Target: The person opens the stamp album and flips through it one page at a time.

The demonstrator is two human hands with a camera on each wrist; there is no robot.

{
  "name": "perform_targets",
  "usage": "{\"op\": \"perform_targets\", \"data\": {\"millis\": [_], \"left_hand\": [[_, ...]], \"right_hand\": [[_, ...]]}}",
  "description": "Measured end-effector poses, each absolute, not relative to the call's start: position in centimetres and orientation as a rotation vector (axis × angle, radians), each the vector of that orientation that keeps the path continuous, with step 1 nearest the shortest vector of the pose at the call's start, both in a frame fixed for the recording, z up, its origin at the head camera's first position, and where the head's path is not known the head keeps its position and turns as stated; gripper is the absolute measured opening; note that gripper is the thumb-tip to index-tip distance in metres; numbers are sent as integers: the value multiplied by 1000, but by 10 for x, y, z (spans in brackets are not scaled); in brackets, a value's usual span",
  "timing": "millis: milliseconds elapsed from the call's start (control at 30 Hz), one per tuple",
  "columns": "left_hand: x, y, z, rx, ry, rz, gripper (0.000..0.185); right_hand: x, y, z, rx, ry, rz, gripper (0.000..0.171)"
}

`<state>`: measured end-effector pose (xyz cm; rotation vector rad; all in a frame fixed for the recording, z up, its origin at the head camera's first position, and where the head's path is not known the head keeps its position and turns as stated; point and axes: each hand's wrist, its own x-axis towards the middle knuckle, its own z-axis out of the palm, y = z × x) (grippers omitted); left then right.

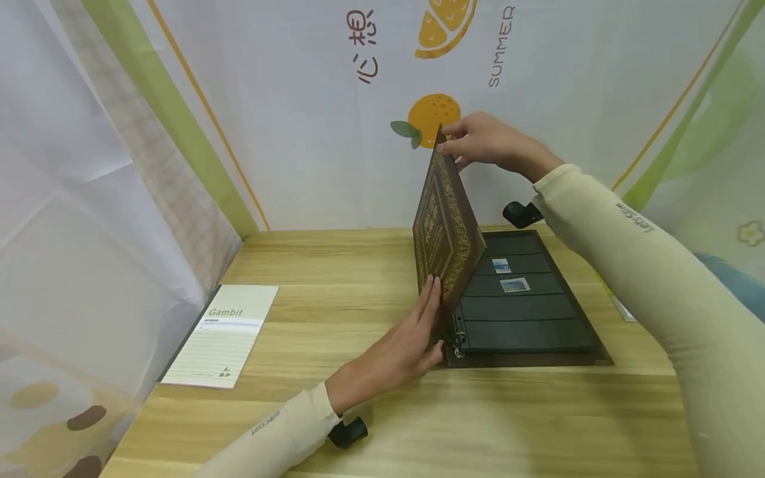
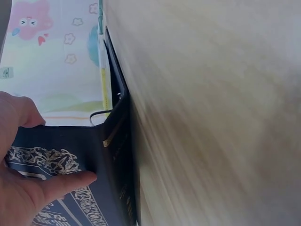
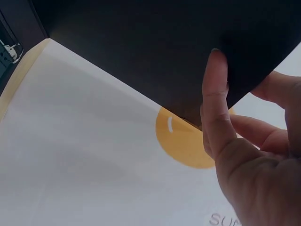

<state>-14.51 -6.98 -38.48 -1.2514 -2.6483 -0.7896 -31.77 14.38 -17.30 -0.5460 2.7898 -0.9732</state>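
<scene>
We see one brown gold-patterned album cover (image 1: pixel 445 229) raised: right hand (image 1: pixel 487 143) pinches its corner, left hand (image 1: pixel 406 345) flat against it; only the head view shows two stamps (image 1: pixel 508 275).

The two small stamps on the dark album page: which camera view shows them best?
The head view: the two small stamps lie in plain sight on the dark album page. The left wrist view shows only the ornate brown cover; the right wrist view only its dark inner side.

Both arms in cream sleeves (image 1: pixel 645 265) with small "Less Slim" print, plus a black camera mount (image 1: pixel 348 432) strapped under each wrist.
</scene>
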Motion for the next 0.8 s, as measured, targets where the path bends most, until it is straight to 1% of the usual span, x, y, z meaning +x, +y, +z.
{"op": "perform_targets", "data": {"millis": [200, 600, 700, 800], "left_hand": [[-144, -75, -388, -1221, -2626, -852, 101], [-140, -79, -387, -1082, -2675, -1160, 109], [-140, -80, -384, -1041, -2658, -1213, 107], [-137, -82, -374, -989, -2668, -1411, 105]], "right_hand": [[-320, 128, -176, -590, 2795, -988, 49], [-322, 103, -181, -689, 2800, -1078, 27], [-323, 97, -183, -692, 2805, -1085, 29], [-323, 93, -183, -687, 2813, -1059, 31]]}}
